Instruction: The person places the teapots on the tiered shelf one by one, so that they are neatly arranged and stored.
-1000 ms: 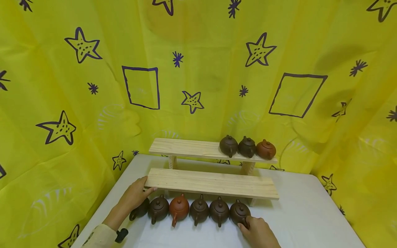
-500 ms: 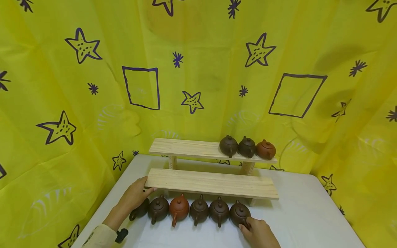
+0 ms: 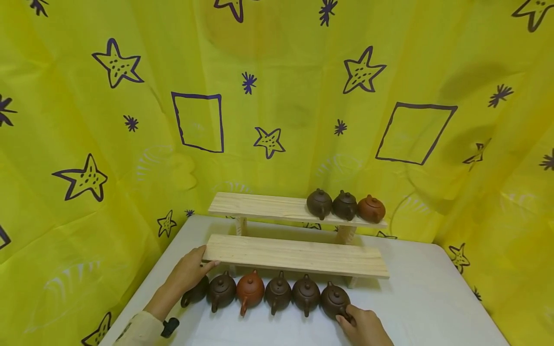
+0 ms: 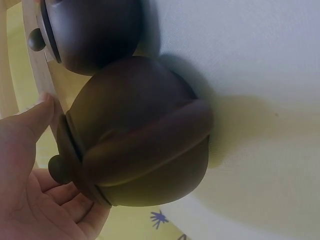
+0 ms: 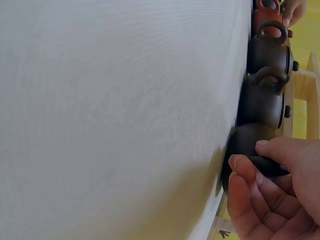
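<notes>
Currently, 7-o'clock teapot (image 3: 199, 292) partly hidden by spread left hand (image 3: 188, 270) touching lower shelf (image 3: 294, 255), right hand (image 3: 364, 323) pinching handle (image 5: 270, 165) of 5-o'clock teapot (image 3: 334, 302), lids (image 3: 278, 285) concealing interiors.

Left hand (image 3: 187, 270): set at the left end of the lower shelf (image 3: 294, 254), thumb tip against the shelf's front edge, remaining fingers loosely bent and partly hidden; the bare left forearm (image 3: 157, 303) slants up to the shelf from a pale sleeve (image 3: 140, 330). Right hand (image 3: 362, 323): in front of the shelf, toward its right end, thumb and curled fingers forming a pinch.
</notes>
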Demonstrator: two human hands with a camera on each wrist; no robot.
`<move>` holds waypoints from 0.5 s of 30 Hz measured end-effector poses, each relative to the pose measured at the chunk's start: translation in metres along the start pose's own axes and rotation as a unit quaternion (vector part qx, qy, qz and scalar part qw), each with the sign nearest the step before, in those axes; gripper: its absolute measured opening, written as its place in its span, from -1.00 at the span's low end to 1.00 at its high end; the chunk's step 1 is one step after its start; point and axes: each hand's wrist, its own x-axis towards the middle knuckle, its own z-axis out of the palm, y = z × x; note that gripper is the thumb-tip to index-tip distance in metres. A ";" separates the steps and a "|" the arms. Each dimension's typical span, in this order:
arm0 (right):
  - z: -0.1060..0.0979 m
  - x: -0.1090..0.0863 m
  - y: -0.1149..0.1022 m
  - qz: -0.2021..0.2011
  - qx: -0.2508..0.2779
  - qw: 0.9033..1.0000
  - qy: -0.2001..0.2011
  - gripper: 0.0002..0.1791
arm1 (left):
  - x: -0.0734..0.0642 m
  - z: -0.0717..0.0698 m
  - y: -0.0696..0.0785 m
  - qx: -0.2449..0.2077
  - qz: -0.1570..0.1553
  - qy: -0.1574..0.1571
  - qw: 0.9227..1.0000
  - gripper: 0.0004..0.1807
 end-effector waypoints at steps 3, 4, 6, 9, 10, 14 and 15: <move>-0.003 -0.001 0.002 -0.009 0.014 1.000 -0.008 -0.54 | 0.001 0.000 0.000 0.001 -0.001 0.001 1.000 -0.26; -0.005 -0.002 0.002 -0.009 0.019 1.000 -0.012 -0.54 | 0.001 0.001 0.000 0.001 -0.001 0.001 1.000 -0.27; -0.008 -0.002 0.002 -0.011 0.025 1.000 -0.014 -0.53 | 0.002 0.001 0.000 0.002 0.001 0.002 1.000 -0.28; -0.015 -0.002 -0.002 -0.015 0.037 0.999 -0.017 -0.53 | 0.002 0.001 0.000 0.003 0.002 0.002 1.000 -0.29; -0.018 -0.002 -0.004 -0.019 0.043 0.999 -0.019 -0.54 | 0.002 0.001 0.000 0.003 0.000 0.002 1.000 -0.29; -0.032 0.001 -0.018 -0.029 0.076 0.996 -0.039 -0.63 | 0.002 0.001 0.001 0.005 -0.003 0.001 1.000 -0.29; -0.037 0.001 -0.022 -0.027 0.083 0.995 -0.044 -0.65 | 0.002 0.000 0.000 0.005 -0.004 0.001 1.000 -0.29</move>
